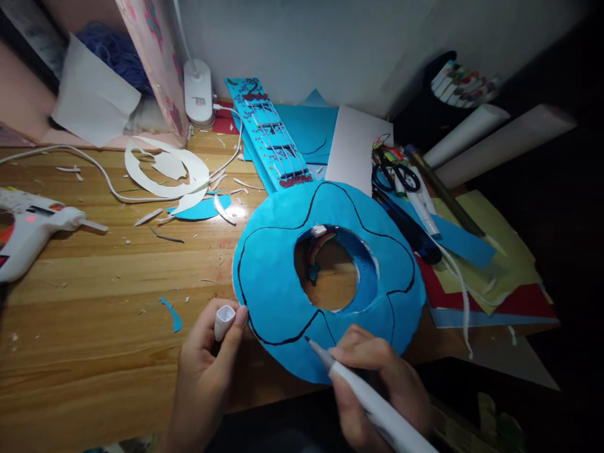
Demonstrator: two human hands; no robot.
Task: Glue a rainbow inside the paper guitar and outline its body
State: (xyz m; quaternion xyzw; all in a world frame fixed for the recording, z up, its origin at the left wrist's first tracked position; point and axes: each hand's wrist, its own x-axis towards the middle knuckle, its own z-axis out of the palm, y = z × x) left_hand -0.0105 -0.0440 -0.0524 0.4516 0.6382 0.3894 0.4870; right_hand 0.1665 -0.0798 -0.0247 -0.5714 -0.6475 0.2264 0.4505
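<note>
A round blue craft guitar body (271,270) with a hole in its middle lies at the table's front edge. A wavy black outline, thick in some stretches and thin in others, runs around its face. The blue guitar neck (278,138) with string-like lines extends toward the wall. My right hand (377,377) grips a white marker (372,406), its dark tip at or just above the outline near the lower edge. In my left hand (212,352) is a white marker cap (224,321), open end up, held beside the body's left edge.
A white glue gun (35,233) lies at the left among paper scraps and a cut paper ring (136,173). Scissors (396,176), coloured paper (500,226) and rolls (467,132) crowd the right. A white power strip (198,94) stands by the wall.
</note>
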